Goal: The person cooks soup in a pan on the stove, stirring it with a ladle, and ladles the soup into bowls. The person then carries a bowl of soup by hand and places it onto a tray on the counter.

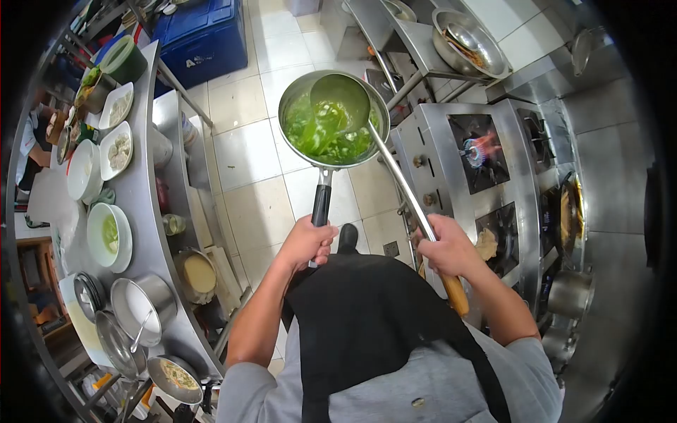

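My left hand [306, 242] is wrapped round the black handle of a saucepan [324, 158], held out in front of me above the tiled floor. Green soup [317, 134] with leafy pieces and pale bits fills much of the pan. In my right hand [447, 247] is a long-handled ladle [405, 185] with a wooden grip end. Its wide metal bowl tilts inside the pan, over the soup, and covers part of it. To my left, a white bowl [126, 240] with some green food in it stands on the steel counter.
On my right is a gas stove [441, 180] with one burner flame [479, 150] lit. The left steel counter [151, 233] bears white dishes [127, 151], a pot [166, 296] and a small pan [190, 370]. A blue bin [204, 49] and a large metal bowl [497, 67] are farther off.
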`<control>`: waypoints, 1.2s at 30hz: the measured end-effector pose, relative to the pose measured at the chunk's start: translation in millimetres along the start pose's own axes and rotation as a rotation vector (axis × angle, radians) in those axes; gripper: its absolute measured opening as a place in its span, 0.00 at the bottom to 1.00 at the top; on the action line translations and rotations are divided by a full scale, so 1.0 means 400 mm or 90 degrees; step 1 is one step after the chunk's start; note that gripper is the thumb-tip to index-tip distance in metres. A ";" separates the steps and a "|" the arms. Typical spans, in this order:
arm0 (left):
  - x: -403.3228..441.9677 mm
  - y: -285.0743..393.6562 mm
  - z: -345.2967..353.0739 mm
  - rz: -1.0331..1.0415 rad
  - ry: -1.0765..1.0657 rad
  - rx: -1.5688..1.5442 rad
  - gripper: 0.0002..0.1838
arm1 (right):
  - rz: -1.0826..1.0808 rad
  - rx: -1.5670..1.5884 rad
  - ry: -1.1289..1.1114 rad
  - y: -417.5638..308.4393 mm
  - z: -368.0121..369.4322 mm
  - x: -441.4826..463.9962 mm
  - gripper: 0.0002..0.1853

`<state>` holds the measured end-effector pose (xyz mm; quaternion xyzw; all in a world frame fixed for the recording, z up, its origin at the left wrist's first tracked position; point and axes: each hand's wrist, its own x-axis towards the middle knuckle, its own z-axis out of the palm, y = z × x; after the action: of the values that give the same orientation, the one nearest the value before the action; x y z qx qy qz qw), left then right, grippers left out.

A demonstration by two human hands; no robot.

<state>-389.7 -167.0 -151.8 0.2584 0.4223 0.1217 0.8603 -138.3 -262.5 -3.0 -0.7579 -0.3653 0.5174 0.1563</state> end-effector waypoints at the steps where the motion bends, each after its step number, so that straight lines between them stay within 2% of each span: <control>1: -0.003 0.004 0.000 -0.005 -0.013 0.007 0.12 | -0.005 0.005 0.004 0.021 -0.021 0.019 0.07; 3: -0.011 0.009 0.004 -0.013 -0.011 0.016 0.13 | -0.213 -0.321 0.179 0.047 -0.050 0.066 0.09; 4: -0.015 0.012 0.007 -0.014 -0.012 0.006 0.13 | -0.041 -0.210 0.125 0.009 -0.075 0.063 0.12; 5: -0.017 0.012 0.014 -0.013 -0.011 -0.008 0.14 | -0.043 -0.208 0.126 0.019 -0.096 0.088 0.12; 7: -0.012 0.007 0.029 -0.011 0.004 0.002 0.13 | -0.191 -0.283 0.196 0.066 -0.139 0.156 0.13; 8: -0.008 0.005 0.034 -0.014 0.018 0.011 0.13 | -0.209 -0.286 0.191 0.075 -0.157 0.180 0.13; 12: 0.012 -0.007 0.051 0.008 0.044 0.026 0.13 | -0.222 -0.282 0.162 0.068 -0.201 0.205 0.13; 15: 0.024 -0.013 0.068 0.018 0.060 0.027 0.13 | -0.139 -0.225 0.099 0.044 -0.224 0.191 0.13; 21: 0.048 -0.027 0.092 0.061 0.082 0.005 0.12 | -0.219 -0.313 0.067 0.092 -0.265 0.204 0.11; 23: 0.049 -0.030 0.107 0.072 0.106 0.014 0.11 | 0.003 -0.163 -0.060 0.075 -0.251 0.177 0.07; 24: 0.046 -0.031 0.115 0.076 0.116 0.003 0.11 | 0.021 -0.082 -0.103 0.079 -0.237 0.167 0.06; 25: 0.042 -0.030 0.124 0.074 0.125 0.002 0.11 | 0.017 -0.092 -0.115 0.083 -0.234 0.163 0.06; 28: 0.031 -0.047 0.133 0.073 0.151 -0.036 0.11 | 0.123 0.185 -0.286 0.073 -0.233 0.166 0.06; 31: -0.007 -0.061 0.130 0.069 0.172 -0.083 0.11 | 0.153 0.253 -0.332 0.034 -0.229 0.165 0.06; 36: -0.130 -0.075 0.082 0.081 0.173 -0.137 0.13 | 0.166 0.204 -0.368 -0.060 -0.165 0.129 0.06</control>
<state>-396.1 -225.4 -116.9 0.1718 0.5021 0.2541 0.8086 -78.3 -199.7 4.7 -0.5863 -0.2090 0.7767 0.0963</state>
